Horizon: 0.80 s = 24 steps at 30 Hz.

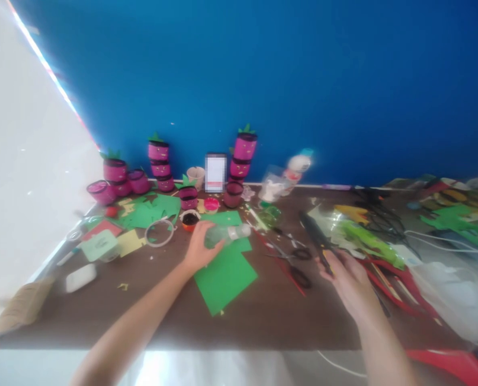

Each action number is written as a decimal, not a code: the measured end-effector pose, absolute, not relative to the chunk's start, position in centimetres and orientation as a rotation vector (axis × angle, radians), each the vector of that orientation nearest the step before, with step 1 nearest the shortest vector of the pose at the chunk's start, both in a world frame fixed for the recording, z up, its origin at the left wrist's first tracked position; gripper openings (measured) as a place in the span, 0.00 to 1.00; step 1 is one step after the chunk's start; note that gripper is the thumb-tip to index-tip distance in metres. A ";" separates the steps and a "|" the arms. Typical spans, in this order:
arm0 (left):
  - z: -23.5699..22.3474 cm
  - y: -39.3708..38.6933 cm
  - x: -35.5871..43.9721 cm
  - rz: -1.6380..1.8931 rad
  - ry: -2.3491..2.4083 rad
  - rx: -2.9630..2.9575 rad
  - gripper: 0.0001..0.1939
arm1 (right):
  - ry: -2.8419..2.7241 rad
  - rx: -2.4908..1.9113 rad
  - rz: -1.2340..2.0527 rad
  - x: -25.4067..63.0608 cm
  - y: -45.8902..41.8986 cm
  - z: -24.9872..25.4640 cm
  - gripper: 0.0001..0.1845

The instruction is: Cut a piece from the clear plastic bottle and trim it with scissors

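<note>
My left hand (199,247) is wrapped round a clear plastic bottle (228,234) that lies on its side over a green paper sheet (225,276) on the brown table (263,316). My right hand (345,276) reaches to the right and closes on a long black tool (315,236), which looks like a glue gun; the picture is blurred there. Black-handled scissors (295,257) lie between the two hands.
Pink craft pots with green tops (158,161) stand stacked along the blue wall, with a paper cup (195,176) and small paint pots (191,219). Green cut-outs, a tape ring (158,233) and paper scraps lie at the left. Coloured paper, cables and plastic pile up at the right (424,241).
</note>
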<state>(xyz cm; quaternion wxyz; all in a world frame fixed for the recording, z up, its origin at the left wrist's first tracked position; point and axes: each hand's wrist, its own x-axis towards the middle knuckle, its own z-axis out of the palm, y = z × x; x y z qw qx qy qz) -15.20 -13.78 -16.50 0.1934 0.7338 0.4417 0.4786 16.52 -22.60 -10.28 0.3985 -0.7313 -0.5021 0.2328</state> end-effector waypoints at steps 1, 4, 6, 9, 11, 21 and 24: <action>-16.5 -13.8 -15.2 1.349 1.222 2.070 0.20 | -1.174 -1.724 0.762 15.9 -23.4 -10.5 0.20; -16.4 -13.8 -15.3 1.334 1.211 2.072 0.20 | -1.090 -1.586 0.992 13.5 -25.3 -11.1 0.23; -16.4 -13.8 -15.3 1.315 1.209 2.054 0.19 | -1.141 -1.639 0.996 11.9 -25.9 -11.5 0.24; -16.7 -13.5 -15.5 1.312 1.152 2.026 0.19 | -1.234 -1.758 0.863 10.0 -26.2 -12.0 0.22; -17.0 -13.3 -15.6 1.318 1.109 2.013 0.20 | -1.287 -1.802 0.809 9.3 -26.1 -12.3 0.21; -17.4 -13.3 -15.6 1.266 1.147 2.066 0.22 | -1.428 -1.827 0.703 7.2 -25.1 -12.9 0.20; -17.1 -13.5 -15.5 1.268 1.141 2.092 0.23 | -1.466 -1.836 0.712 7.2 -24.9 -12.6 0.21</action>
